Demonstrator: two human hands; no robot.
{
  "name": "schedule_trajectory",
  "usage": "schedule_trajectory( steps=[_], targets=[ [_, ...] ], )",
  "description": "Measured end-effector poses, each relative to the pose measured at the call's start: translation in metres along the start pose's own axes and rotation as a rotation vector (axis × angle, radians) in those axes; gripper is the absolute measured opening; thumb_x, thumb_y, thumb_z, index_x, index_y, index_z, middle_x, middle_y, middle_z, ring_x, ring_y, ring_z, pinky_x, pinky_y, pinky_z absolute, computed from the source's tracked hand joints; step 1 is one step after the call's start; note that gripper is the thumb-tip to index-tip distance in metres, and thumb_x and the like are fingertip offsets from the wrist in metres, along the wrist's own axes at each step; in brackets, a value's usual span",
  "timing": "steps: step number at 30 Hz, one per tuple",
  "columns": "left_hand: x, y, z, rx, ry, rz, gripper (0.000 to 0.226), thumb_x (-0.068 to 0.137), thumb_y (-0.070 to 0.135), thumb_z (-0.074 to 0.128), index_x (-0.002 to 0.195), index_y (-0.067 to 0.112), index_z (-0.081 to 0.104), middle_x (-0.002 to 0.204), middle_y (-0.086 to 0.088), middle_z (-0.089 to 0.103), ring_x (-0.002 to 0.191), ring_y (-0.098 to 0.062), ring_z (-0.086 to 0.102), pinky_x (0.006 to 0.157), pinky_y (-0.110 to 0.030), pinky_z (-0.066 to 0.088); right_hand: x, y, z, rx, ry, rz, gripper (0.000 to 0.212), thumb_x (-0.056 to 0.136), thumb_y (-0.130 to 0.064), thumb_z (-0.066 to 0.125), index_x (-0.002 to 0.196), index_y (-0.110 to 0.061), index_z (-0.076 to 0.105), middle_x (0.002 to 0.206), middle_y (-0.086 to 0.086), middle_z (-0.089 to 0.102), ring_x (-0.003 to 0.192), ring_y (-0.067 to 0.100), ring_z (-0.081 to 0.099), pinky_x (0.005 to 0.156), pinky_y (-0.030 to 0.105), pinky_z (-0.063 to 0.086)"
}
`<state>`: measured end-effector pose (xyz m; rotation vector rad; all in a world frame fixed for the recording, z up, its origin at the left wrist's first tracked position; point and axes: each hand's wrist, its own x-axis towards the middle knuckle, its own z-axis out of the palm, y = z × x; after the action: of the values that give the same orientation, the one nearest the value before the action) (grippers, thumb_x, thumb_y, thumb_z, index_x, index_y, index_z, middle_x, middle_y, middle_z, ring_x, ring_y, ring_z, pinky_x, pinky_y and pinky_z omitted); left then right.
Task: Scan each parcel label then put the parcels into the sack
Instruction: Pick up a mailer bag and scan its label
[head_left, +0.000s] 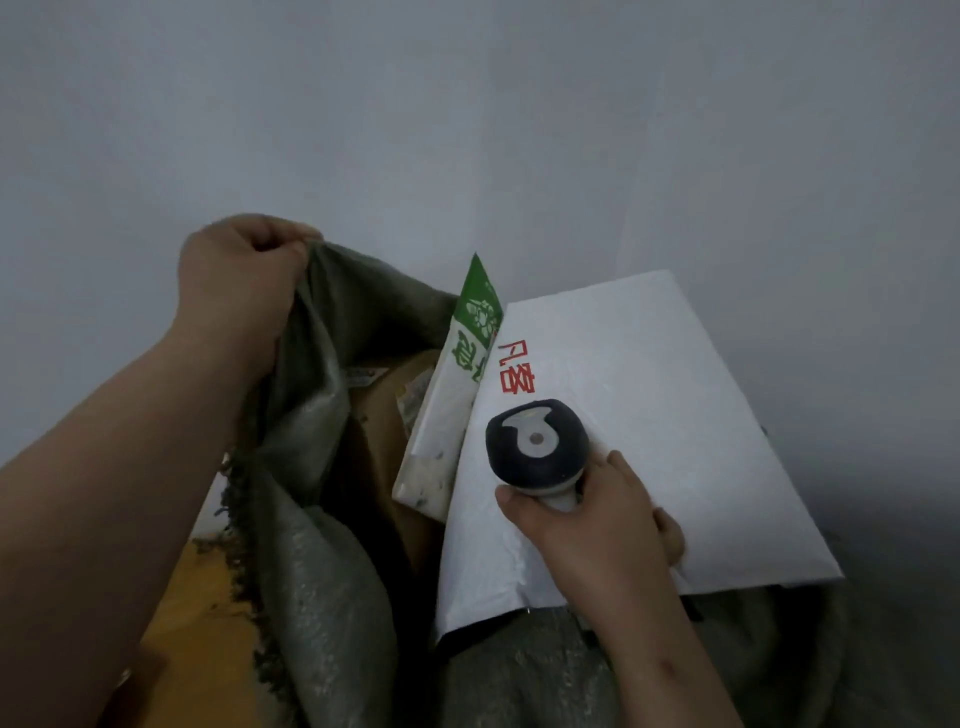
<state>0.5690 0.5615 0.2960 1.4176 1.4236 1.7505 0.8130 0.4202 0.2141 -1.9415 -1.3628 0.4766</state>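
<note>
My left hand grips the upper rim of a grey-green woven sack and holds its mouth up and open. My right hand grips a handheld scanner with a dark head, and its fingers also pinch the edge of a large white mailer parcel with red characters. The white parcel lies tilted over the sack's right side. A white and green box parcel stands on edge inside the sack's mouth, beside a brown cardboard parcel lower in the sack.
A plain grey wall fills the background close behind the sack. An orange-brown floor or surface shows at the lower left beside the sack's frayed edge.
</note>
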Motion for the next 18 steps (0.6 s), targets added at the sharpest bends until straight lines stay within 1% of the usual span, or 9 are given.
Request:
schedule_trajectory(
  steps=[2,5,6,8,10,13,15,16,18],
  targets=[
    [-0.011,0.003,0.004,-0.043,-0.111,-0.031,0.031,0.088,0.013,0.063,0.069,0.034,0.078,0.074,0.007,0.075,0.08,-0.015,0.071,0.071,-0.027,0.057,-0.004,-0.001,0.002,-0.001,-0.046,-0.002,0.032,0.076,-0.065,0.066,0.073,-0.047,0.04,0.127,-0.018,0.054,0.143,0.017,0.036,0.119,0.054,0.014],
    [-0.033,-0.013,0.014,0.065,-0.413,-0.165,0.034,0.092,0.006,0.062,0.071,0.026,0.079,0.077,-0.003,0.076,0.081,-0.024,0.071,0.074,-0.032,0.058,-0.008,-0.004,0.006,-0.006,-0.122,-0.031,0.031,0.077,-0.066,0.065,0.071,-0.045,0.043,0.094,-0.027,0.048,0.131,0.013,0.046,0.12,0.052,0.008],
    [-0.037,-0.02,0.013,0.094,-0.449,-0.215,0.03,0.091,0.009,0.064,0.071,0.025,0.079,0.078,-0.005,0.076,0.083,-0.027,0.071,0.076,-0.034,0.059,-0.009,-0.004,0.008,0.009,-0.123,-0.042,0.029,0.077,-0.065,0.065,0.071,-0.045,0.044,0.088,-0.029,0.047,0.122,0.01,0.05,0.12,0.052,0.008],
    [-0.038,-0.029,0.005,0.125,-0.409,-0.295,0.017,0.089,0.024,0.07,0.075,0.023,0.08,0.082,-0.005,0.077,0.087,-0.029,0.072,0.084,-0.041,0.059,-0.01,-0.005,0.007,0.073,-0.073,-0.051,0.027,0.076,-0.063,0.067,0.072,-0.045,0.047,0.086,-0.032,0.048,0.102,0.004,0.046,0.12,0.052,0.009],
    [-0.033,-0.035,-0.01,0.11,-0.324,-0.379,0.021,0.086,0.041,0.074,0.083,0.021,0.079,0.086,-0.007,0.077,0.089,-0.031,0.072,0.09,-0.047,0.057,-0.007,-0.002,0.004,0.116,-0.003,-0.031,0.027,0.076,-0.062,0.069,0.074,-0.045,0.048,0.094,-0.028,0.053,0.098,0.003,0.041,0.12,0.052,0.013],
    [-0.029,-0.048,-0.029,0.244,-0.256,-0.39,0.029,0.082,0.043,0.077,0.102,0.022,0.076,0.111,-0.01,0.074,0.097,-0.031,0.069,0.094,-0.047,0.055,-0.004,0.001,-0.002,0.116,0.061,-0.006,0.03,0.075,-0.062,0.069,0.075,-0.039,0.051,0.106,-0.017,0.061,0.109,0.011,0.05,0.115,0.052,0.022],
    [-0.036,-0.054,-0.038,0.393,-0.269,-0.414,0.061,0.077,0.045,0.082,0.131,0.024,0.063,0.133,-0.008,0.061,0.102,-0.028,0.063,0.084,-0.039,0.056,-0.004,0.004,-0.003,0.06,0.064,-0.009,0.031,0.075,-0.064,0.068,0.076,-0.037,0.052,0.119,-0.011,0.063,0.125,0.019,0.049,0.114,0.053,0.025],
    [-0.041,-0.055,-0.042,0.384,-0.289,-0.5,0.079,0.072,0.047,0.084,0.141,0.022,0.053,0.137,-0.009,0.056,0.1,-0.029,0.061,0.075,-0.036,0.054,-0.004,0.006,-0.002,0.016,0.061,-0.006,0.029,0.075,-0.065,0.067,0.08,-0.04,0.054,0.133,-0.009,0.059,0.136,0.022,0.042,0.116,0.055,0.022],
    [-0.05,-0.061,-0.049,0.267,-0.392,-0.72,0.095,0.062,0.049,0.083,0.142,0.011,0.05,0.132,-0.017,0.061,0.096,-0.036,0.065,0.076,-0.041,0.056,-0.005,0.009,-0.001,-0.064,0.028,0.013,0.037,0.077,-0.068,0.064,0.104,-0.044,0.061,0.155,-0.01,0.04,0.151,0.023,0.021,0.12,0.058,0.01]
  ],
)
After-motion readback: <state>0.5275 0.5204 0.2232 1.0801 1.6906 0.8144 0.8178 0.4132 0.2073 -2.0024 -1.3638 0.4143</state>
